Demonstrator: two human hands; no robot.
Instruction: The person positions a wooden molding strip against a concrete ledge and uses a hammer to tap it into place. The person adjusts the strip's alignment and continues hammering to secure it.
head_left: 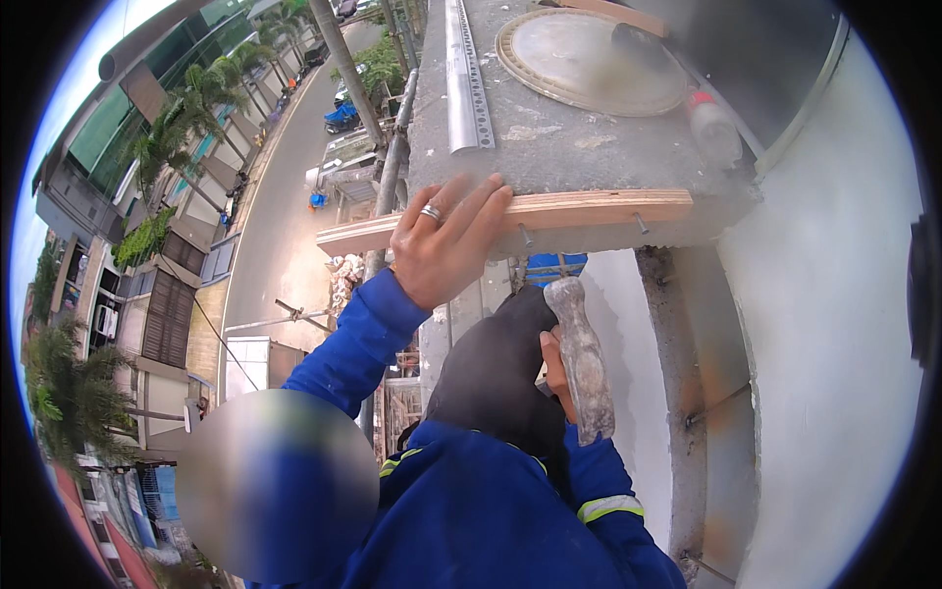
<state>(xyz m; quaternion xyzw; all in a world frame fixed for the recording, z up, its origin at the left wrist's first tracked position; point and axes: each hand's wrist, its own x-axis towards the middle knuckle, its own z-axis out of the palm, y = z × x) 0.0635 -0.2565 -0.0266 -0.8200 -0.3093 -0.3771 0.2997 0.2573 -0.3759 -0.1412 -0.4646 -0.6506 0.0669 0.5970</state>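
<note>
A long strip of plywood [599,206] lies along the near edge of a concrete ledge [549,162], and two nails stick out of its near face. My left hand [446,236], a ring on one finger, grips the strip left of the nails, its fingers over the top edge. Lower down, close to my body, my right hand [556,368] is wrapped round a hammer. The hammer's worn, cement-stained head [586,363] faces up and covers part of that hand; its handle is mostly hidden. The hammer is apart from the strip.
A perforated metal profile [463,83], a round pale lid [589,59] and a plastic bottle [714,133] lie on the ledge. A white wall [834,294] stands at the right. Scaffold pipes [392,147] and a drop to the street [280,216] are at the left.
</note>
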